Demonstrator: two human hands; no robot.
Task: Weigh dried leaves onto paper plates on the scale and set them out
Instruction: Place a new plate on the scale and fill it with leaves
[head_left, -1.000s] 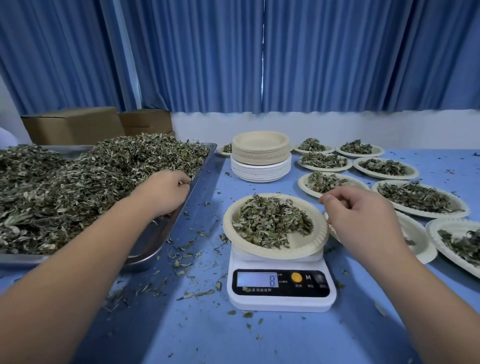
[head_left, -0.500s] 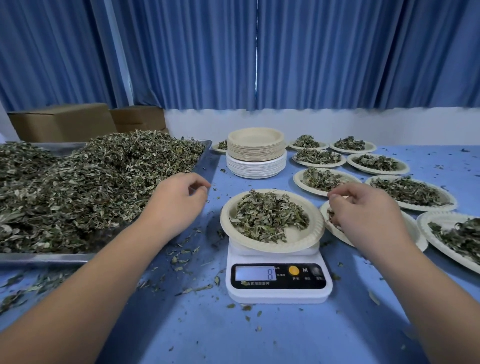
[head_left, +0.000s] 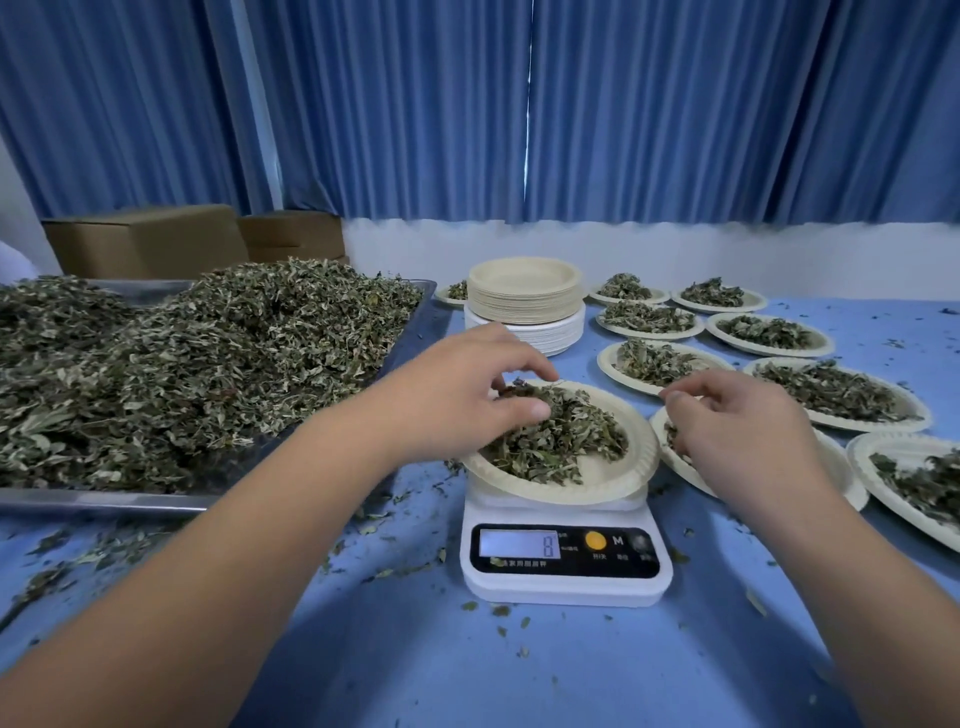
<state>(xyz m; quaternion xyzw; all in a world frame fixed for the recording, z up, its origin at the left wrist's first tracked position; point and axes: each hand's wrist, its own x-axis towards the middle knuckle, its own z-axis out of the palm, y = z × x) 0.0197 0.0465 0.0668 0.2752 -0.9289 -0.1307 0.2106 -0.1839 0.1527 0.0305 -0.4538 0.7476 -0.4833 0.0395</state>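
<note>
Reading the scale comes first: it sits nearest us on the blue table, and its display shows an 8. On its platform rests the paper plate, carrying a loose mound of dried leaves heaped toward its left and far side.

Our left hand hovers over that left edge, fingers curled, thumb and forefinger closed on a small tuft of leaves just above the mound. Our right hand hangs just beside the plate's right rim, above the neighbouring plate. Its fingers are curled and the tips drawn together, but we cannot tell whether anything sits between them.

We judge this to be the topping-up step. To do it well we should let the tuft fall a few leaves at a time, without touching the plate or leaning on the scale, then lift both hands clear and let the number settle before we trust it. Dropping toward the bare near side would keep the mound off the rim.

Further left, the metal tray holds the big supply heap. Beyond and to the right, filled plates stand in rows, with a stack of empty plates behind the scale.
</note>
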